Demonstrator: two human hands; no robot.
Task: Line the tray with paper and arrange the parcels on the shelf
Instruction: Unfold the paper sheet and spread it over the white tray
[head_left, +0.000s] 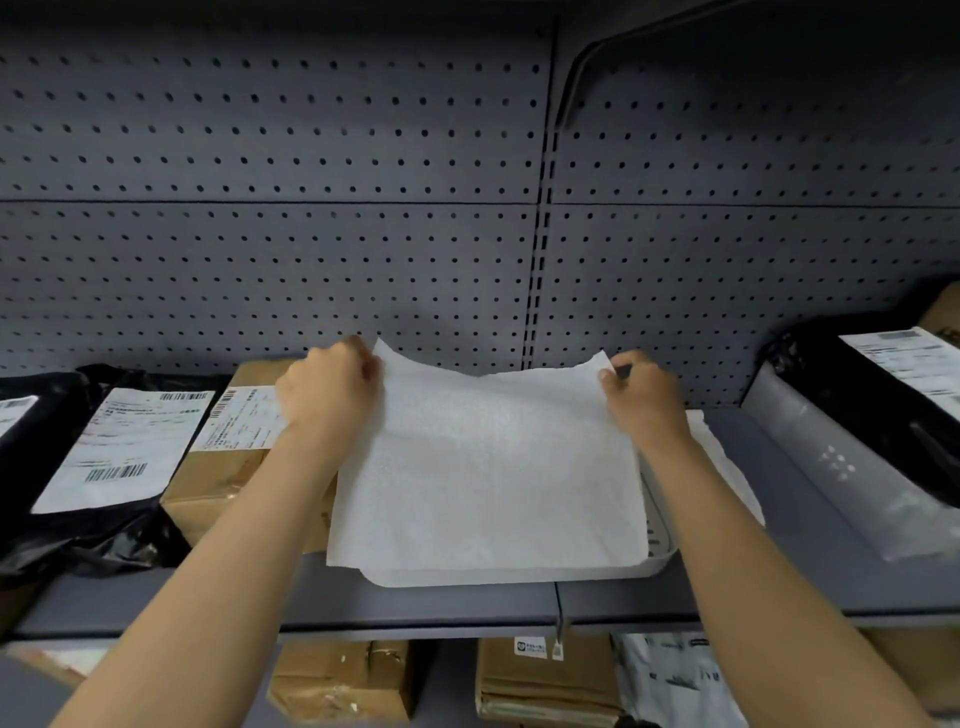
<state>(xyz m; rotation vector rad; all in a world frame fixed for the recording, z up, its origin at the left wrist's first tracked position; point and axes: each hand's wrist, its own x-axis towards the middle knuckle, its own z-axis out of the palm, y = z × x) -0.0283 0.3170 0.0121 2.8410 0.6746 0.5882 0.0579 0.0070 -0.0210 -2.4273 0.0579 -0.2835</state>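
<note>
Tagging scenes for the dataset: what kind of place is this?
Likely a parcel storeroom or pickup point. Grey metal shelf with a pegboard back; a black mailer bag and a cardboard box with barcoded shipping labels; more boxes on the shelf below.

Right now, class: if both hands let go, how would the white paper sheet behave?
Probably floppy: the white paper sheet sags between the left hand and right hand. Likely light, pinched only at its corners. It may settle crooked, overhanging the tray.
</note>
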